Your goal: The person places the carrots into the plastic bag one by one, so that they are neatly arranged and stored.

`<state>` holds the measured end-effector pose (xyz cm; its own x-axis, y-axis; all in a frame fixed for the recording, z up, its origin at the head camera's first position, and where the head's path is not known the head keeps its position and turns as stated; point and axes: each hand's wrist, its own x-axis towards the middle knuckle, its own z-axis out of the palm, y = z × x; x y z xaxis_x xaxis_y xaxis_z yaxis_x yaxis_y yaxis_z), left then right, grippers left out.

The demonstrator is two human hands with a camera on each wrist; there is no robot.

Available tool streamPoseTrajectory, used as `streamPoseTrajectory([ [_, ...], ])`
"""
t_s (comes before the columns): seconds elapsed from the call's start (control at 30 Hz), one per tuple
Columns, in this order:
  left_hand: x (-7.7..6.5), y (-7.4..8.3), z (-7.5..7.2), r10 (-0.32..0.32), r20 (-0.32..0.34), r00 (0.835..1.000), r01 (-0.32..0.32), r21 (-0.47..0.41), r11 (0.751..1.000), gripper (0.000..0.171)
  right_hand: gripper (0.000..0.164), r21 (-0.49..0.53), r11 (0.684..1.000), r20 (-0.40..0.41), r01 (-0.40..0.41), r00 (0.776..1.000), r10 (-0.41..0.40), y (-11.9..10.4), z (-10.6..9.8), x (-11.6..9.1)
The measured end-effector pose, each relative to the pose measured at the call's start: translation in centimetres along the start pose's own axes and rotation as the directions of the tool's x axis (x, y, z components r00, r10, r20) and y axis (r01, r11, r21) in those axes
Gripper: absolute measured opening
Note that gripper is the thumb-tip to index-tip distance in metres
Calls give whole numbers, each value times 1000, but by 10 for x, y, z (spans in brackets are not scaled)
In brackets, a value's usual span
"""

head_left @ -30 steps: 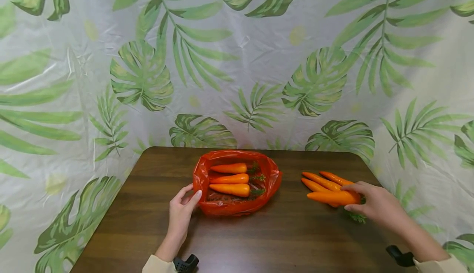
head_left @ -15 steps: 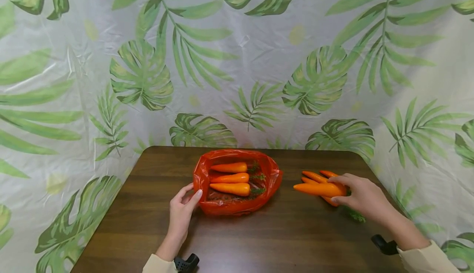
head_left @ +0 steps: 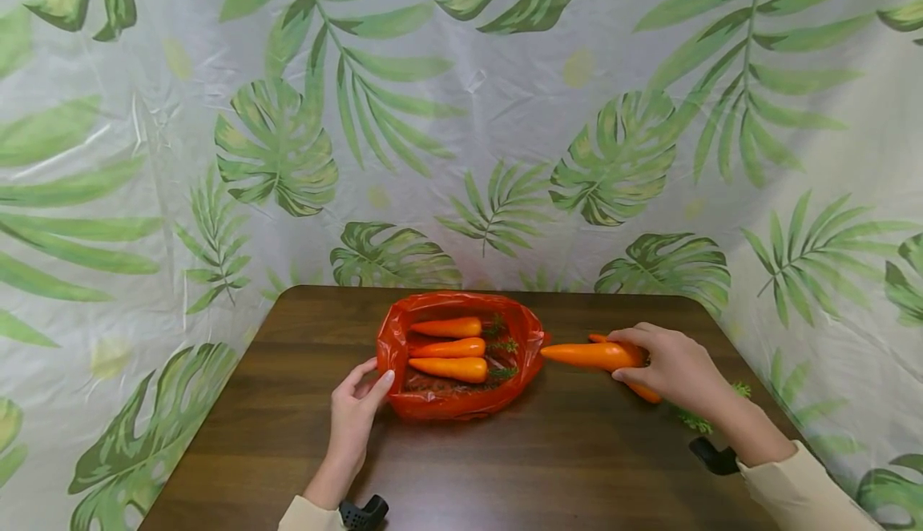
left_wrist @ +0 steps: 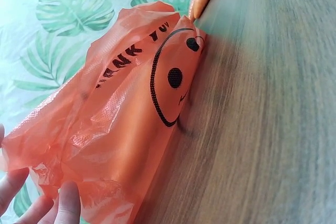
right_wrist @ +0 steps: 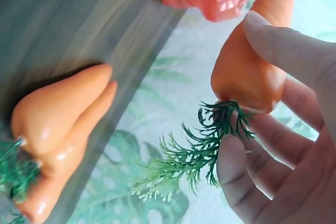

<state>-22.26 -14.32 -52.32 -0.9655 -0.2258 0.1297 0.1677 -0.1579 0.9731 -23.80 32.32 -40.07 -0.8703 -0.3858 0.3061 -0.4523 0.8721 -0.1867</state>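
My left hand [head_left: 353, 411] pinches the left rim of a red plastic bag [head_left: 440, 409], which stands with its mouth spread wide. Three orange carrots [head_left: 449, 368] with green tops lie side by side inside. My right hand [head_left: 681, 371] grips another carrot [head_left: 580, 356] near its thick end, its tip pointing left right at the bag's right rim. In the right wrist view, thumb and fingers surround the orange root, and its leafy green top [right_wrist: 194, 156] hangs below. Black "THANK YOU" lettering [left_wrist: 126, 59] and a smiling face mark the bag's side in the left wrist view.
More carrots [right_wrist: 63, 114] lie together on the dark wooden table [head_left: 505, 475], partly hidden behind my right hand in the head view. Their green tops [head_left: 695, 420] show by the wrist. A leaf-patterned sheet [head_left: 505, 114] hangs behind the table.
My right hand has lifted a carrot off the pile and carried it left to the bag's right rim. My left hand stays at the bag's left rim.
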Motion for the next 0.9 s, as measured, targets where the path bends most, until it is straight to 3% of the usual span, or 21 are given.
streamPoseTrajectory([
  [0.33,0,0,0,-11,7,1000,11,8,1000,42,47,-14,999,-31,47,998,-47,-25,4,29],
  [0.9,0,-1,0,6,-5,1000,-6,5,1000,42,50,0,998,12,62,998,-62,-61,9,75],
])
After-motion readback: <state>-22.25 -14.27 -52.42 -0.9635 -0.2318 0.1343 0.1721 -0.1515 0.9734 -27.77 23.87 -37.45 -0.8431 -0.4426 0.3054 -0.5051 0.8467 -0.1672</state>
